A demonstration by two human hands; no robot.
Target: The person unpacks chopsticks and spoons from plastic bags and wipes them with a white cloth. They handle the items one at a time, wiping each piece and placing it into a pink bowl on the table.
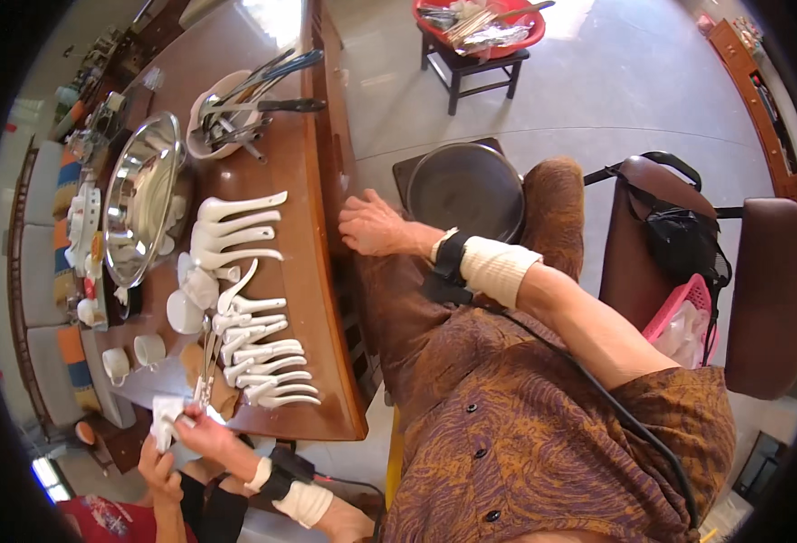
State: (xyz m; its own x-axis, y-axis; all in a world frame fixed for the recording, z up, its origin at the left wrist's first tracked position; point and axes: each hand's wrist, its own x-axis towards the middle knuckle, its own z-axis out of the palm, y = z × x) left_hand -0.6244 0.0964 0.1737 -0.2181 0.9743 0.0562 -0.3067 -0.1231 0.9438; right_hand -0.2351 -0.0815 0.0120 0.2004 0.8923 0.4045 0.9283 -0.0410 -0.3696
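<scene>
My left hand [205, 434] reaches out past the table's near corner, its fingertips closed on a crumpled white piece, perhaps paper or cloth [164, 422]. Another person's hand [158, 468] holds the same piece from below. Over my thigh, beside the table edge, my right hand [373, 224] has bent fingers; its palm is hidden. White ceramic soup spoons [273, 370] lie in a row along the wooden table [283, 176], handles towards me. Larger white ladles [242, 231] lie further along. Thin metal utensils [207, 360] rest near the smaller spoons.
A steel basin [141, 197], a utensil-filled bowl [198, 139] and white cups [148, 349] stand on the table. By my leg is a dark round pan [466, 190]. A red basin [425, 30] sits on a stool [454, 81]. A brown chair [768, 292] stands at right.
</scene>
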